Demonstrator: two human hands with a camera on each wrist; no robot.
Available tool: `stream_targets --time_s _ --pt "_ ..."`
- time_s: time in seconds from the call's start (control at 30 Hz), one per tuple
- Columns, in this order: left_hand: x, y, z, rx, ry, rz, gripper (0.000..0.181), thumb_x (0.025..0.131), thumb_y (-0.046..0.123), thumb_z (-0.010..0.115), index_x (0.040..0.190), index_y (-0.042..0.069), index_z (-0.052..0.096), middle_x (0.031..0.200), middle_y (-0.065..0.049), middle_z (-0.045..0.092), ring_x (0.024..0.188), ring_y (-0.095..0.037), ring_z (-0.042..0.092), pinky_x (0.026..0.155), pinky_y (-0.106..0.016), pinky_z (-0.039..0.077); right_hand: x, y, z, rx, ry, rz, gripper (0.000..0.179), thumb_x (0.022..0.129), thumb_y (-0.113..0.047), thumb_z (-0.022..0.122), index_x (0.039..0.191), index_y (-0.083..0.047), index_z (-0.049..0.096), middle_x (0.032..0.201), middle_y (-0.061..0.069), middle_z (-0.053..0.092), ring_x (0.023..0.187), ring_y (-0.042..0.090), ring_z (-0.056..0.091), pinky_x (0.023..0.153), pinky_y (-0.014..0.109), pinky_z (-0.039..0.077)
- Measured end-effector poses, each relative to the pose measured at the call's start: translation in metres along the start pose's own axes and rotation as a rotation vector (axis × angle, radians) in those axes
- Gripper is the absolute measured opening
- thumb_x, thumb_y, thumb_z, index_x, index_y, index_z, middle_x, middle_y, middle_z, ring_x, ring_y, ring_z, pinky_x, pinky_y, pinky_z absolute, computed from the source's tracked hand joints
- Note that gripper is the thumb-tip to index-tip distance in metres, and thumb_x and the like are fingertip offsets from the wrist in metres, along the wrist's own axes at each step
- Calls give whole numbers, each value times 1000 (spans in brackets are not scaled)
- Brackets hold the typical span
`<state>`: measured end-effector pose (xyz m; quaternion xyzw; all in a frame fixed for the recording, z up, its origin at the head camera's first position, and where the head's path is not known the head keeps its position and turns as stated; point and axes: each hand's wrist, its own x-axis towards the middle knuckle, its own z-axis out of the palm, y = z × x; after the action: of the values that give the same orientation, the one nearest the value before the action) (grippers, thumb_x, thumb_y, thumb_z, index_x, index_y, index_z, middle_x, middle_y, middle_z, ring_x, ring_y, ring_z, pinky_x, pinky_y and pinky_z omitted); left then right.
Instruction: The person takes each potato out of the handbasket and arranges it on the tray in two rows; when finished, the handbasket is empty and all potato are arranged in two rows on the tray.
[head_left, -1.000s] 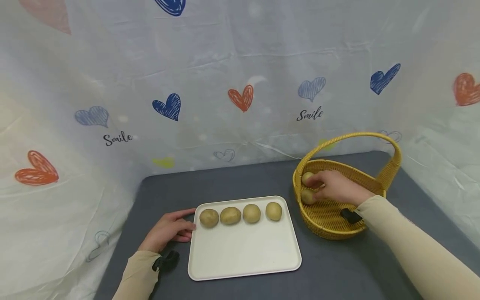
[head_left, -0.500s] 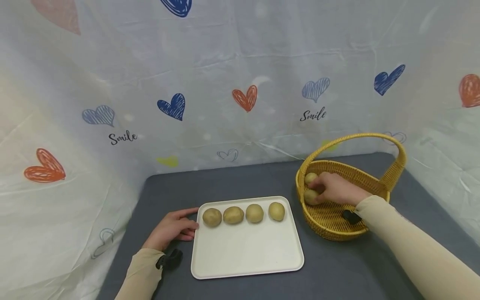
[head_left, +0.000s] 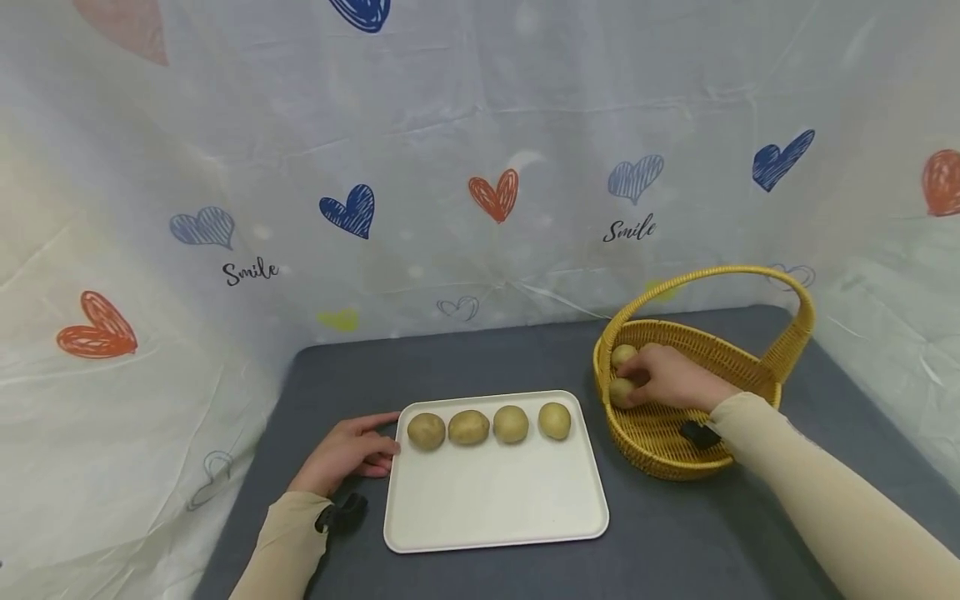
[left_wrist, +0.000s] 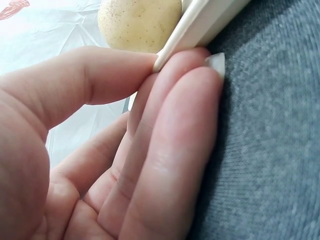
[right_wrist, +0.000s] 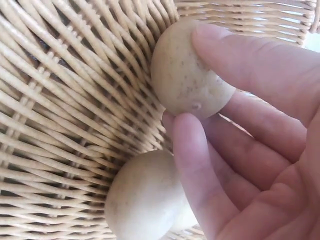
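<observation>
In the head view, my left hand (head_left: 347, 455) pinches the left rim of a white rectangular tray (head_left: 495, 508). The left wrist view shows the thumb (left_wrist: 120, 75) on the rim and the other fingers curled against its outer side. Several potatoes (head_left: 468, 427) lie in a row along the tray's far side. My right hand (head_left: 675, 379) reaches into a yellow wicker basket (head_left: 652, 458) and grips a potato (right_wrist: 185, 75) between thumb and fingers. Beside it, a second potato (right_wrist: 145, 195) rests against the weave, outside the grip.
The basket's tall arched handle (head_left: 708, 271) rises above the right hand. Tray and basket stand side by side on a dark grey table (head_left: 450, 367). A pale sheet printed with hearts (head_left: 420, 125) hangs behind the table and at its sides.
The head view has shifted slightly, so the whole scene sits a little farther right. Both hands stay in place, the left at the tray rim and the right at the potato.
</observation>
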<state>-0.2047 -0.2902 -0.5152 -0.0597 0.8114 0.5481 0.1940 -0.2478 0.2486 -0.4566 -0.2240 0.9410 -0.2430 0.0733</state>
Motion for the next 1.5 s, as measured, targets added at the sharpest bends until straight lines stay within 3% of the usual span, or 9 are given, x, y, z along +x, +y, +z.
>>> stream_targets --time_s 0.27,0.53,0.83,1.03,1.2,1.33,1.5 --pt "-3 -7 -7 -1 24 -24 72 90 24 87 156 17 59 89 -12 78 78 -21 76 73 -36 68 -9 -17 -5 -7 70 40 45 86 -25 91 125 -5 81 115 9 80 103 23 73 93 45 60" --pt "-8 -11 -8 -19 32 -15 72 89 22 87 156 16 60 85 -11 78 75 -20 76 72 -36 68 -33 -38 -17 -13 119 58 43 88 -33 91 122 -9 83 106 0 82 95 14 71 83 35 58" --pt "-13 -13 -13 -25 49 -16 71 90 23 87 156 16 60 87 -12 78 76 -20 76 72 -36 68 -52 -71 -14 39 141 71 43 86 -42 92 119 -16 83 102 -6 81 91 7 72 79 30 60" --pt "-11 -10 -13 -21 46 -8 70 90 22 86 156 19 60 89 -12 79 78 -20 78 73 -35 69 -59 -97 7 127 189 30 40 85 -37 93 119 -18 83 107 -5 82 91 7 75 79 24 62" --pt "-5 -5 -8 -24 33 10 69 89 23 86 154 21 62 90 -12 80 78 -20 78 73 -35 69 -57 -116 34 273 141 54 45 86 -35 92 125 -15 81 113 0 81 94 9 77 79 24 63" --pt "-2 -2 -3 -35 27 19 67 89 21 86 152 22 64 90 -12 80 77 -19 78 72 -34 68 -41 -130 56 322 110 11 43 87 -33 92 123 -13 81 113 0 80 96 10 76 80 24 63" --pt "-1 1 2 -32 39 18 66 89 20 87 151 22 66 87 -12 80 75 -19 78 71 -34 68 -14 -144 87 312 110 -65 34 85 -26 93 114 -14 83 101 -6 77 92 6 72 80 22 62"
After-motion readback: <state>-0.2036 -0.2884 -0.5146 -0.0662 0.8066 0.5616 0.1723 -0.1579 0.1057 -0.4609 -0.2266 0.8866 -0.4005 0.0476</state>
